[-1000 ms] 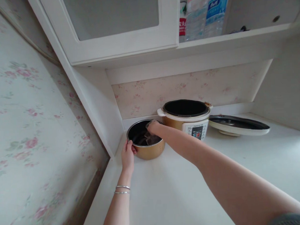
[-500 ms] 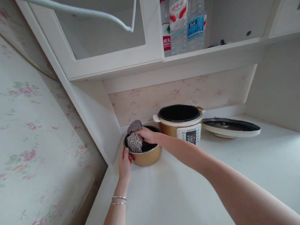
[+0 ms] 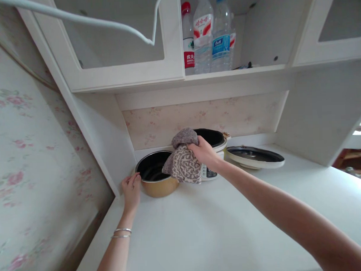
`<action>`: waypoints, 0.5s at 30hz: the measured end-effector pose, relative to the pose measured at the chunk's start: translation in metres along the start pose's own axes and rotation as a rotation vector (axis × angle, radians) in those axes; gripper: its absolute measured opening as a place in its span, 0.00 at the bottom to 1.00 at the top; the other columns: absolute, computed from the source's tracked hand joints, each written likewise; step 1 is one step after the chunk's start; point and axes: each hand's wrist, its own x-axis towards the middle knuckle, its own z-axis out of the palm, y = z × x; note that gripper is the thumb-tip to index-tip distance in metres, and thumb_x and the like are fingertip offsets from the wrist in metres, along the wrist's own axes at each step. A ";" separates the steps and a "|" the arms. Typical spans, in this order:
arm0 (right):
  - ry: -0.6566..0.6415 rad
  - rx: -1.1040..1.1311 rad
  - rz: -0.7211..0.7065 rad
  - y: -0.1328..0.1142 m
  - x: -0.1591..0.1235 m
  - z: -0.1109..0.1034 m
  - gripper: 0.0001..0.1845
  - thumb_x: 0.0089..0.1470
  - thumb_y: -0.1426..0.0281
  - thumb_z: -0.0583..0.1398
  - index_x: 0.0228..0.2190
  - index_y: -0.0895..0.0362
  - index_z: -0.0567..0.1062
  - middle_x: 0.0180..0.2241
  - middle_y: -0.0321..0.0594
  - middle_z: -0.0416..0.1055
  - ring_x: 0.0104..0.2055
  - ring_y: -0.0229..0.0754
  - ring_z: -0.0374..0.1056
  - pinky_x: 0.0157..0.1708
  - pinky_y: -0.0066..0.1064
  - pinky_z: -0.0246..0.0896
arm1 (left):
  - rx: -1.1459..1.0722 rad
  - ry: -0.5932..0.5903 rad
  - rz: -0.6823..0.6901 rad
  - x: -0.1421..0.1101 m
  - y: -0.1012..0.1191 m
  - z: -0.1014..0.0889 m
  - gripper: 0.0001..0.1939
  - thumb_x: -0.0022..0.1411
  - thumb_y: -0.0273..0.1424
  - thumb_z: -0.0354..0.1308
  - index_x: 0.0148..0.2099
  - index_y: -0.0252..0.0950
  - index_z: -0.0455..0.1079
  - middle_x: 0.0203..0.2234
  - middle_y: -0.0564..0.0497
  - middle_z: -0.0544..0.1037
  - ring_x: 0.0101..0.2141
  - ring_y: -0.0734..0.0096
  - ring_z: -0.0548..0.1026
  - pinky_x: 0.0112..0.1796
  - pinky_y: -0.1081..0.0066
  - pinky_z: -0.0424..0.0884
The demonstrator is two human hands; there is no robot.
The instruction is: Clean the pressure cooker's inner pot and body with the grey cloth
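Observation:
My right hand (image 3: 205,151) is closed on a grey patterned cloth (image 3: 183,164), held in the air over the right rim of a gold inner pot (image 3: 154,186) with a black inside. My left hand (image 3: 131,189) rests on the white counter (image 3: 207,229) at the pot's left side, its fingertips at the rim, fingers slightly curled with nothing in them. Two silver bangles (image 3: 121,233) sit on the left wrist. Behind the cloth stands the gold and white rice cooker (image 3: 214,144), open, with its control panel partly hidden.
A round lid (image 3: 255,156) lies on the counter right of the cooker. Several plastic bottles (image 3: 208,31) stand on the open shelf above. A white cabinet door (image 3: 112,43) with a cable across it hangs at upper left. Floral wallpaper (image 3: 29,148) covers the left wall.
My right hand has lifted the cloth out of the gold pot and carried it right and up. My left hand has slipped from gripping the rim to resting beside the pot. The view has tilted up.

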 end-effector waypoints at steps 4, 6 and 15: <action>0.076 -0.484 -0.096 0.004 -0.030 -0.028 0.14 0.55 0.63 0.52 0.41 0.57 0.65 0.35 0.45 0.71 0.38 0.51 0.68 0.35 0.36 0.61 | 0.222 -0.045 0.158 0.004 0.004 -0.012 0.22 0.63 0.46 0.47 0.48 0.39 0.74 0.53 0.43 0.63 0.55 0.56 0.61 0.58 0.56 0.54; 0.053 -0.634 -0.144 0.011 -0.043 -0.029 0.15 0.55 0.66 0.51 0.43 0.59 0.65 0.36 0.49 0.71 0.38 0.53 0.69 0.36 0.37 0.61 | 0.311 -0.100 0.226 0.007 0.009 -0.020 0.20 0.63 0.46 0.48 0.45 0.41 0.74 0.56 0.44 0.62 0.57 0.54 0.60 0.59 0.55 0.53; -0.189 -0.684 -0.104 0.062 -0.068 0.057 0.35 0.54 0.67 0.53 0.61 0.60 0.50 0.54 0.55 0.63 0.46 0.57 0.69 0.42 0.39 0.62 | 0.445 -0.110 0.410 -0.005 0.036 -0.023 0.18 0.64 0.45 0.47 0.38 0.37 0.71 0.49 0.40 0.70 0.52 0.52 0.66 0.55 0.57 0.58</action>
